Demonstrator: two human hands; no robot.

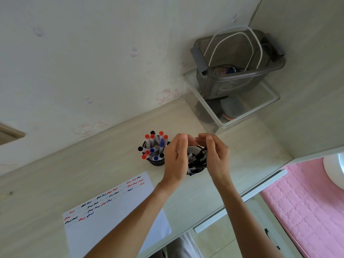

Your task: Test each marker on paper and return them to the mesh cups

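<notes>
1. A pale wood-grain desk (55, 174) runs along a wall with faint cartoon stickers, a pink quilted bed cover (307, 202) off to the right. Nearest the person lies the sheet of paper (111, 211), already carrying rows of red, blue and black squiggles. It overhangs the desk's front edge, and the left forearm crosses above it, so a dragging arm could slide or smear it.

2. Further in, the left hand (176, 159) and right hand (216, 157) flank the right mesh cup (195, 168), fingers loosely arched over its rim with the tips close together. Neither is clearly gripping anything; whether a fingertip pinches a pen is hidden behind the hands.

3. That cup holds a crowded bundle of dark pens (197, 161) leaning at angles. Judged from here, pulling one out of the tangle could lift its neighbours or tip the cup, which no hand visibly steadies.

4. Just left of it stands the left mesh cup (155, 161), packed with red, blue and black capped markers (154, 146), some splayed outward. The left wrist sits close beside it; a sideways sweep might knock it or flick a marker onto the desk.

5. Farthest back, a grey bin (238, 62) with white cable sits on a clear tray (232, 101), well apart from the hands and unlikely to interfere.
</notes>
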